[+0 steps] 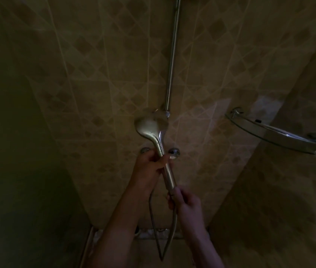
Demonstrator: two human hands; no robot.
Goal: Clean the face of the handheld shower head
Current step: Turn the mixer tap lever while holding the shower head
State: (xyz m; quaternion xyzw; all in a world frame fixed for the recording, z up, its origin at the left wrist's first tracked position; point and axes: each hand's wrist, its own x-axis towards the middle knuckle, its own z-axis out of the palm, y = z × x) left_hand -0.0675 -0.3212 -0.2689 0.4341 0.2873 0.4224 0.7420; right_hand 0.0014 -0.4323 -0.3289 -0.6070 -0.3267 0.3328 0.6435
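Your left hand (149, 167) fingers curl round the shower head (150, 128) handle's upper part; your right hand (185, 200) grips its lower end, face turned away.

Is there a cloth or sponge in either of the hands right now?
No, the left hand and right hand both grip only the shower head by its handle, with no cloth or sponge visible.

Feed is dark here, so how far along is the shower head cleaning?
Done: the shower head is off its mount. In hand: left hand grips the upper handle, right hand the lower end by the hose. Left: wiping the face; no cloth visible.
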